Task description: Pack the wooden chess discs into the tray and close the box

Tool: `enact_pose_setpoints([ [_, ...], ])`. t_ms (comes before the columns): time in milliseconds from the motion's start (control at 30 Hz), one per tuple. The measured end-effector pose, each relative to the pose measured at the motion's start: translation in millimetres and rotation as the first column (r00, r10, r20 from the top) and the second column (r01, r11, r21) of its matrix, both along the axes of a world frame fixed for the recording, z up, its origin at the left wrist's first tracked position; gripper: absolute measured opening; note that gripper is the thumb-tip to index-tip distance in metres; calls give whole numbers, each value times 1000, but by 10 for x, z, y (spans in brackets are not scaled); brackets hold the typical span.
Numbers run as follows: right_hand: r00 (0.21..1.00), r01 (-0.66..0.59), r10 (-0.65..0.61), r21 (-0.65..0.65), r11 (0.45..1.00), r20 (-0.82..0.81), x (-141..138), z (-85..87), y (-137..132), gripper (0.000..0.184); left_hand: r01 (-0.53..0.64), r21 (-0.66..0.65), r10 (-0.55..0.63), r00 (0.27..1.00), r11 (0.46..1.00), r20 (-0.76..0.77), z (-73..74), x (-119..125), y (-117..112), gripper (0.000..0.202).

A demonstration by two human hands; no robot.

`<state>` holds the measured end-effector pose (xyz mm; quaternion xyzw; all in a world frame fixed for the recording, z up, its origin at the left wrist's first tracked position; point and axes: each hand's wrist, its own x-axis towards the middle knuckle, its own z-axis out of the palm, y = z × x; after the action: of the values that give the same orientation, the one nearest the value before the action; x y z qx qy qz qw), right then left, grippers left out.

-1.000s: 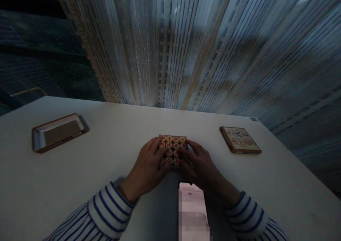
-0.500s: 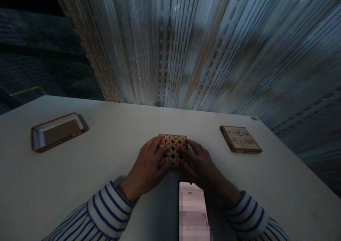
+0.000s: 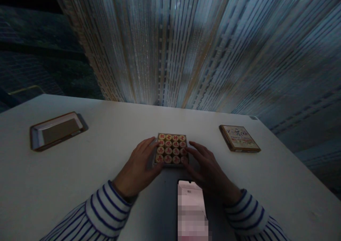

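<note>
A small square tray (image 3: 172, 165) of Chinese chess pieces sits in the middle of the table. Round pale pieces (image 3: 175, 144) with red characters fill it in neat rows, face up. At its left side is my left hand (image 3: 140, 166), fingers spread, with fingertips by the left edge and the thumb near the front left corner. My right hand (image 3: 206, 164) lies along the right side, fingers apart; one fingertip and the thumb overlap the rightmost pieces. Neither hand is closed round anything.
A phone (image 3: 192, 209) with a lit, blurred screen lies in front of the tray, between my forearms. An open, shallow box (image 3: 57, 131) stands at the left. Towards the right is a closed, printed box (image 3: 239, 138). A striped curtain (image 3: 165, 49) hangs behind the white table (image 3: 114, 124).
Both hands have drawn apart from over the pieces to the tray's sides, the left one leftward and the right one slightly rightward. More of the pieces now show.
</note>
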<state>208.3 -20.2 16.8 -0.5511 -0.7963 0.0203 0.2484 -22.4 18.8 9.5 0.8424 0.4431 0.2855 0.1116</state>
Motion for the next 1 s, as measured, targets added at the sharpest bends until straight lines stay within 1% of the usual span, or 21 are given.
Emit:
enact_pose_setpoints([
  [100,1000,-1,2,33,999,-18,-17,5,-19,30,-20,-22,21,1000,1000,18,-31,-38,-11,51],
  [200,999,-5,8,65,998,-37,-66,2,-7,26,-6,-17,7,999,1000,38,-52,-48,-12,53],
  [400,999,-6,8,76,997,-36,-165,-4,31,20,12,4,-12,997,1000,78,-56,-40,-14,53],
  [700,999,-8,10,58,998,-33,-178,-2,39,15,17,5,-18,997,1000,78,-30,-5,-32,51],
  [1000,999,-17,21,93,996,-42,-186,-24,45,11,23,17,-24,998,1000,59,-20,-8,-38,50],
])
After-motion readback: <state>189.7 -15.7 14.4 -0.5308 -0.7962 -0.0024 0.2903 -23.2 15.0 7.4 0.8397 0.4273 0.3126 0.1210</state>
